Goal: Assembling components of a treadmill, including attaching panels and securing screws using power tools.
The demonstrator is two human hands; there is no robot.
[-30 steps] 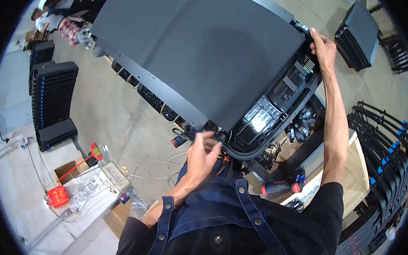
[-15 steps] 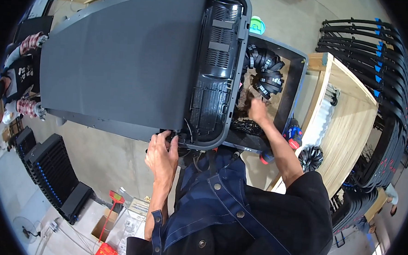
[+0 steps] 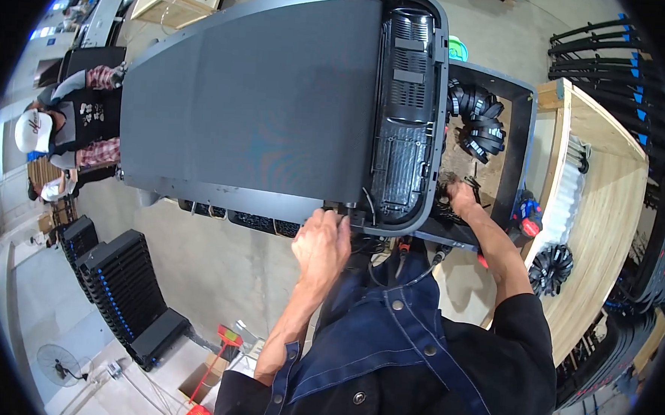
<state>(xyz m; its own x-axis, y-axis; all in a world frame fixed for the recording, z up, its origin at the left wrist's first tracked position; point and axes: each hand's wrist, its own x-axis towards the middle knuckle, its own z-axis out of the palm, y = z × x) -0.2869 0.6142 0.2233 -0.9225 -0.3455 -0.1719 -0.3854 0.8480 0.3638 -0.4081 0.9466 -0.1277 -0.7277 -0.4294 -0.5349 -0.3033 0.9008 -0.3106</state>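
Note:
A treadmill with a wide dark belt (image 3: 255,98) lies in front of me, its motor compartment (image 3: 407,151) uncovered at the right end. My left hand (image 3: 321,244) is at the near corner of the belt, by the roller end, with fingers curled over the frame's edge; what they grip is hidden. My right hand (image 3: 466,199) reaches into a black tray (image 3: 517,149) beyond the compartment. Its fingers are bunched among small dark parts (image 3: 443,213), and whatever is in them does not show. Coiled black straps or cables (image 3: 483,129) lie in the same tray.
A person (image 3: 77,123) in checkered sleeves stands at the treadmill's left end. To the right are a wooden crate (image 3: 600,191), a red-and-blue power tool (image 3: 528,214), a black coil (image 3: 551,269) and stacked curved black frames (image 3: 602,94). Stacked black panels (image 3: 129,294) stand lower left.
The whole view has shifted, with the treadmill further right in it. My right hand has moved nearer within the tray, from beside the coils to the dark parts. My left hand stays at the corner.

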